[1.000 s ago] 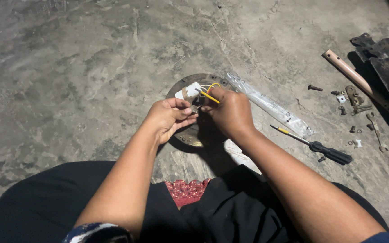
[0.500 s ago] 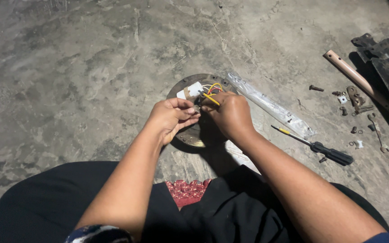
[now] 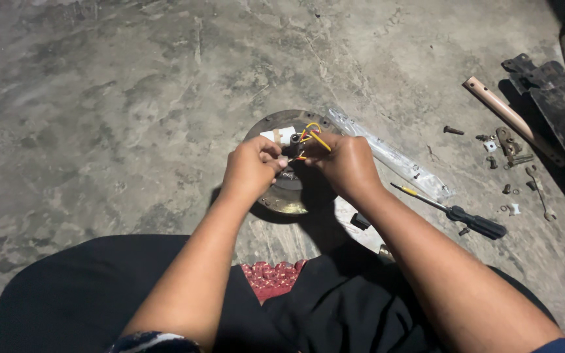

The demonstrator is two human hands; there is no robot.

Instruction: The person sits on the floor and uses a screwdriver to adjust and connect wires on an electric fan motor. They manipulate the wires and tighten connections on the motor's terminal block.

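Single head view, looking steeply down, close over lap and concrete floor [image 3: 112,98].

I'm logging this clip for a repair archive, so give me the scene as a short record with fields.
setting: bare concrete floor, person seated
left hand: left hand pinching the wires
right hand: right hand gripping the wires
worked item: yellow and red wires over a round metal disc
nearby tool: screwdriver with black handle, lying right of the hands
other items: clear plastic sleeve; tan rod; scattered small metal parts
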